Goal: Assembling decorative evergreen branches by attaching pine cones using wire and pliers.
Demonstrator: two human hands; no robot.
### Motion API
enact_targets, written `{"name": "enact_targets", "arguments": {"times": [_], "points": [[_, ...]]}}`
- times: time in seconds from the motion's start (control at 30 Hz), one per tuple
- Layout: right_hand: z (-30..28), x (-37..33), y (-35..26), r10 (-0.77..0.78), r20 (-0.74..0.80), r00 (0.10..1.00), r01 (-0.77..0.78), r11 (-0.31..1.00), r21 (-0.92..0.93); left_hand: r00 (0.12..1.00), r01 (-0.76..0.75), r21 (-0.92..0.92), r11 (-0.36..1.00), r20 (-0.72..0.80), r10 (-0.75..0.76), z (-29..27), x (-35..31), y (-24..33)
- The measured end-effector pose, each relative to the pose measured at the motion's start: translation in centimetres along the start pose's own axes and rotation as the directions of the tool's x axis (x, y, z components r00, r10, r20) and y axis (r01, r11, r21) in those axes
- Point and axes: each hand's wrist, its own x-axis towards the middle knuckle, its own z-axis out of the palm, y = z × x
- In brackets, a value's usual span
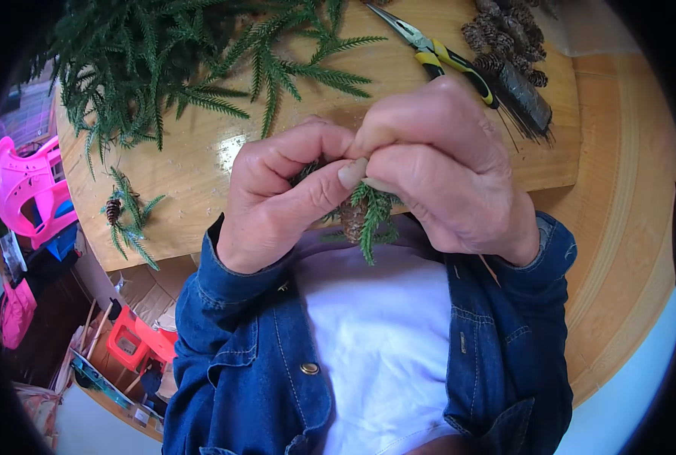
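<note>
Both hands meet in front of my chest over the near edge of the wooden table. Between them hangs a green artificial pine sprig with a brown pine cone against it. My left hand is closed, its thumb and fingers pinching the sprig near its top. My right hand is closed too, thumb and forefinger pressed together right beside the left thumb. Whatever sits between the right fingertips is hidden. A thin brown strand shows below my right wrist.
A big heap of green pine branches covers the table's far left. A finished-looking sprig with a small cone lies at the left edge. Yellow-black pliers, several pine cones and a bundle of thin wires lie far right.
</note>
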Motion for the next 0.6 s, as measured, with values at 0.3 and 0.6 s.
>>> {"name": "enact_targets", "arguments": {"times": [0.3,0.6], "points": [[0.1,0.5,0.7,0.024,0.13,0.991,-0.023,1.0,-0.01,0.935,-0.318,0.372,0.872,0.274,0.224,-2.7,0.8,-0.6],[-0.4,-0.1,1.0,0.038,0.146,0.989,-0.046,0.998,0.052,0.901,-0.433,0.54,0.721,0.24,0.362,-1.6,0.5,-0.8]]}}
